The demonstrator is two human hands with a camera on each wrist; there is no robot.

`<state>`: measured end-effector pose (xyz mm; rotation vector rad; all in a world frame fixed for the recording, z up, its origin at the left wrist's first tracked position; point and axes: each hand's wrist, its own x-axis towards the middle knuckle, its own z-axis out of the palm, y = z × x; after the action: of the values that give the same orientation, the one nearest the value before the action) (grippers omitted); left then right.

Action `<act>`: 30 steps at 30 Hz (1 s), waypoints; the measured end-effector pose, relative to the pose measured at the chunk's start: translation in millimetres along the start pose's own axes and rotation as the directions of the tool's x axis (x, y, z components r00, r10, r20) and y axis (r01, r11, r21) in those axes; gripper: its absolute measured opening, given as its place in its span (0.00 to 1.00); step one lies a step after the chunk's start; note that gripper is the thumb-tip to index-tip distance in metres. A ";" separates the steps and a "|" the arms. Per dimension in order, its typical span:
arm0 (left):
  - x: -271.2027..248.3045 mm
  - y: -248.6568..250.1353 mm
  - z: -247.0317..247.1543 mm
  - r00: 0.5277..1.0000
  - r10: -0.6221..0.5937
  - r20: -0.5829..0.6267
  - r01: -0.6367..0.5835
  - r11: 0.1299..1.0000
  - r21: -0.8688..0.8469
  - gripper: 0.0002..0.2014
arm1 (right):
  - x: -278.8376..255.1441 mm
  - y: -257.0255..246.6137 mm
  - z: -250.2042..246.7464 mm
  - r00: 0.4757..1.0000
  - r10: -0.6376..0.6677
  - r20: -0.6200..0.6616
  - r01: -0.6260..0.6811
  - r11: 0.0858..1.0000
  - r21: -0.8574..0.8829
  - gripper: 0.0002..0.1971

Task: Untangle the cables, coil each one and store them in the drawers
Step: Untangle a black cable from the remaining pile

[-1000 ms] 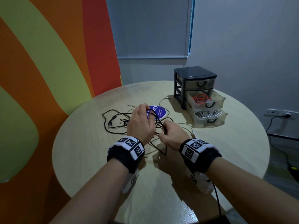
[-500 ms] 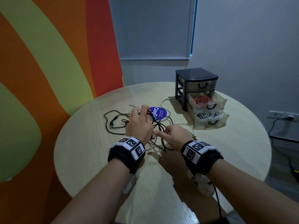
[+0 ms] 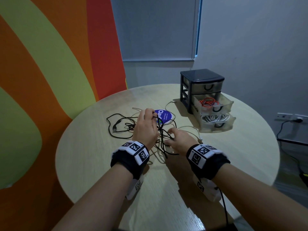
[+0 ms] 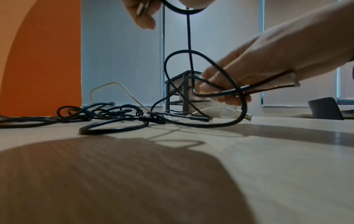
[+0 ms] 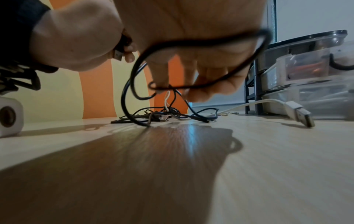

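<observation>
While the left hand [image 3: 145,129] pinches the black cable [image 4: 188,37] up, gently ease the right hand [image 3: 180,139], fingers spread, through its loop.

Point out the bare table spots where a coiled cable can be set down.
Bare: the table right of the right hand, in front of the drawers; also its near edge. Crowded: black cables and blue disc around the left hand.

The right hand [image 3: 180,139] has opened from its pinch (fingers [image 3: 174,132] now spread), reaching through a loop of the black cable [image 4: 189,37].
</observation>
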<state>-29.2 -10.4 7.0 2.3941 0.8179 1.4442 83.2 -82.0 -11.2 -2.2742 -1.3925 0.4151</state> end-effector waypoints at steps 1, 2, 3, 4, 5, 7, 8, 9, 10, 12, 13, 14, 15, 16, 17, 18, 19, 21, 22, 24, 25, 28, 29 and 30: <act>-0.3 0.8 -0.5 1.000 0.019 0.000 -0.019 0.999 -0.028 0.21 | 0.7 0.1 0.7 0.999 -0.025 0.041 0.025 1.000 -0.005 0.23; -0.4 1.1 -0.9 0.999 0.035 0.004 -0.034 0.998 -0.053 0.20 | 0.8 -0.4 0.9 0.996 -0.059 0.069 0.059 0.998 -0.006 0.23; -0.3 1.6 -1.6 0.999 0.048 0.008 -0.047 0.996 -0.075 0.20 | 0.6 -1.1 0.2 0.992 -0.093 0.090 0.093 0.996 0.003 0.22; -0.1 2.0 -2.0 0.998 0.060 0.016 -0.058 0.994 -0.090 0.19 | 0.4 -1.5 -0.4 0.986 -0.131 0.107 0.130 0.991 0.017 0.21; -0.4 2.8 -2.7 0.997 0.072 0.027 -0.069 0.993 -0.096 0.18 | -0.4 -2.0 -0.9 0.978 -0.174 0.116 0.171 0.985 0.036 0.21; -1.2 3.9 -3.2 0.995 0.087 0.050 -0.082 0.993 -0.083 0.18 | -2.6 -4.3 -1.1 0.961 -0.255 0.105 0.248 0.966 0.077 0.20; -1.4 3.7 -3.0 0.995 0.086 0.057 -0.082 0.994 -0.073 0.17 | -3.5 -5.5 -0.8 0.956 -0.282 0.080 0.274 0.956 0.101 0.18; -1.4 3.4 -2.9 0.995 0.078 0.064 -0.074 0.995 -0.067 0.15 | -4.2 -6.7 -0.4 0.954 -0.295 0.050 0.287 0.949 0.134 0.17; -1.4 3.1 -2.8 0.995 0.069 0.068 -0.064 0.996 -0.069 0.13 | -5.1 -7.8 -0.5 0.954 -0.297 0.025 0.288 0.941 0.177 0.17; -2.0 4.1 -3.9 0.996 0.062 0.070 -0.056 0.995 -0.087 0.12 | -6.4 -8.7 0.2 0.956 -0.293 0.013 0.280 0.923 0.265 0.14; -2.6 5.5 -5.0 0.996 0.068 0.065 -0.062 0.993 -0.097 0.12 | -7.3 -9.0 0.5 0.954 -0.298 0.019 0.281 0.917 0.285 0.11; -3.2 7.0 -6.1 0.995 0.081 0.057 -0.075 0.992 -0.101 0.12 | -7.5 -9.0 0.9 0.954 -0.300 0.026 0.281 0.918 0.280 0.08; -3.9 8.5 -7.2 0.994 0.097 0.049 -0.092 0.991 -0.094 0.12 | -8.1 -9.3 0.4 0.954 -0.299 0.026 0.283 0.923 0.260 0.06; -4.2 9.1 -7.4 0.993 0.112 0.045 -0.108 0.991 -0.082 0.12 | -7.6 -9.2 0.0 0.959 -0.284 0.020 0.271 0.934 0.231 0.07; -4.5 9.2 -7.1 0.992 0.121 0.044 -0.118 0.991 -0.068 0.11 | -6.9 -9.2 -0.8 0.966 -0.257 0.005 0.251 0.946 0.204 0.09; -4.4 8.6 -6.3 0.992 0.121 0.046 -0.118 0.991 -0.057 0.11 | -5.9 -8.7 -1.7 0.974 -0.228 -0.020 0.227 0.955 0.191 0.11; -3.8 8.5 -5.7 0.993 0.109 0.055 -0.106 0.993 -0.046 0.11 | -4.8 -7.6 -2.5 0.978 -0.204 -0.053 0.210 0.959 0.190 0.12; -2.2 9.7 -6.0 0.994 0.024 0.105 -0.024 1.000 0.005 0.12 | -4.8 -5.7 -4.3 0.980 -0.149 -0.130 0.173 0.966 0.193 0.13; -1.0 10.7 -6.2 0.989 -0.050 0.140 0.042 0.997 0.062 0.13 | -5.3 -5.0 -5.6 0.979 -0.115 -0.170 0.145 0.972 0.183 0.14; 2.0 10.5 -5.9 0.962 -0.210 0.175 0.170 0.961 0.217 0.16 | -6.6 -4.1 -8.8 0.963 -0.073 -0.258 0.105 0.988 0.113 0.14; 3.1 9.5 -5.4 0.948 -0.262 0.180 0.206 0.938 0.278 0.17 | -7.2 -4.1 -10.3 0.954 -0.074 -0.292 0.098 0.993 0.069 0.14; 4.0 4.6 -2.4 0.931 -0.288 0.224 0.192 0.910 0.369 0.25 | -6.5 -5.9 -11.1 0.958 -0.092 -0.272 0.088 0.996 -0.029 0.16; 3.8 3.5 -1.5 0.930 -0.273 0.247 0.162 0.906 0.391 0.26 | -6.2 -6.1 -10.5 0.963 -0.092 -0.254 0.085 0.996 -0.035 0.16; 3.3 2.8 -0.5 0.928 -0.252 0.275 0.121 0.900 0.418 0.25 | -6.0 -6.1 -9.7 0.966 -0.090 -0.244 0.085 0.996 -0.030 0.16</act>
<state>-27.5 -10.9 10.9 2.6403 1.3115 0.8358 80.4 -87.0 0.4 -2.1823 -1.3670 0.0878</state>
